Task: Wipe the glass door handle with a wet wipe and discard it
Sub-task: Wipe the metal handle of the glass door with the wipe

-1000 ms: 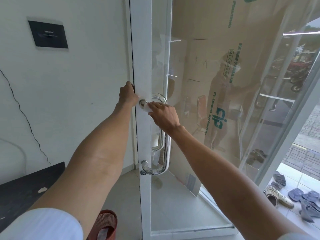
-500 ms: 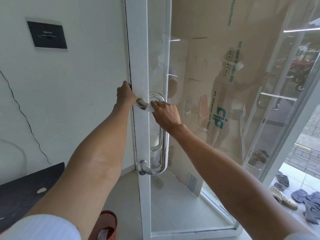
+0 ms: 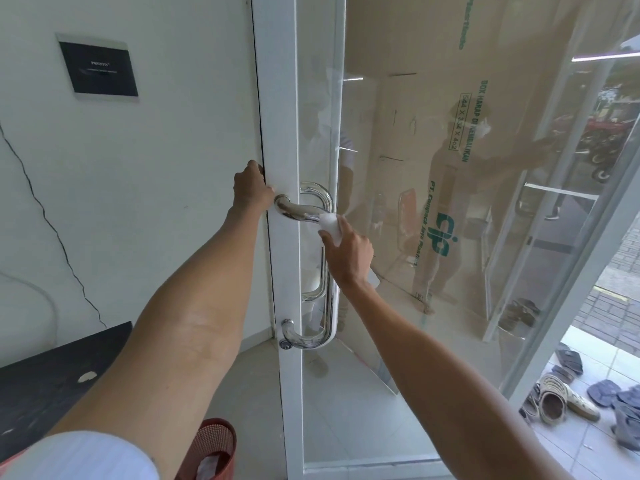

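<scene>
A chrome D-shaped handle (image 3: 329, 306) is mounted on the white-framed glass door (image 3: 280, 116). My right hand (image 3: 348, 252) presses a white wet wipe (image 3: 330, 225) around the handle just past its upper bend, where the bar turns downward. My left hand (image 3: 251, 188) grips the door's left edge at the height of the handle's top mount, fingers curled around the frame. The lower part of the handle is bare and shiny.
A red mesh waste bin (image 3: 213, 448) stands on the floor below my left arm. A dark tabletop (image 3: 52, 375) lies at the lower left. A black plaque (image 3: 98, 69) hangs on the wall. Sandals (image 3: 561, 400) lie outside at the lower right.
My right hand has slid the wipe from the handle's top mount along the bend toward the vertical bar. My left hand has stayed on the door edge.
</scene>
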Action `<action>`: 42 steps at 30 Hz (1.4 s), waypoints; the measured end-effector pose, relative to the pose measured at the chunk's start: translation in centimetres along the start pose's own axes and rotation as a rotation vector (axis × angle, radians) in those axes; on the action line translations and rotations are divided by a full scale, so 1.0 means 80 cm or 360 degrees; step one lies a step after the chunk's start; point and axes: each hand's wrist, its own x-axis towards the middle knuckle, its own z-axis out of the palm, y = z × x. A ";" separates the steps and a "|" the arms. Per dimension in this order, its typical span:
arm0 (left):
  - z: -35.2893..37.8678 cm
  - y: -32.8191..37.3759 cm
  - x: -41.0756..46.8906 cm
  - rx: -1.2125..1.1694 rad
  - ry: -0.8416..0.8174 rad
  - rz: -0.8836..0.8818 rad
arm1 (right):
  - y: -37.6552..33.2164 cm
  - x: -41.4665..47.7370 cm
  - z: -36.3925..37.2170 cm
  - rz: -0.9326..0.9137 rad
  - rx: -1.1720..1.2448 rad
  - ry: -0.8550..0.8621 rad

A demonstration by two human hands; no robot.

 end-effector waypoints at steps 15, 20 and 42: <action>-0.005 0.005 -0.021 -0.0056 -0.0044 -0.0022 | -0.005 -0.007 0.002 0.0170 -0.0031 0.0054; -0.001 0.009 -0.040 0.0120 -0.0044 0.0078 | 0.009 -0.021 0.008 0.0349 -0.0019 -0.0062; -0.012 0.006 -0.056 0.0080 -0.0216 0.0580 | 0.018 -0.022 0.026 0.0485 -0.0036 -0.0161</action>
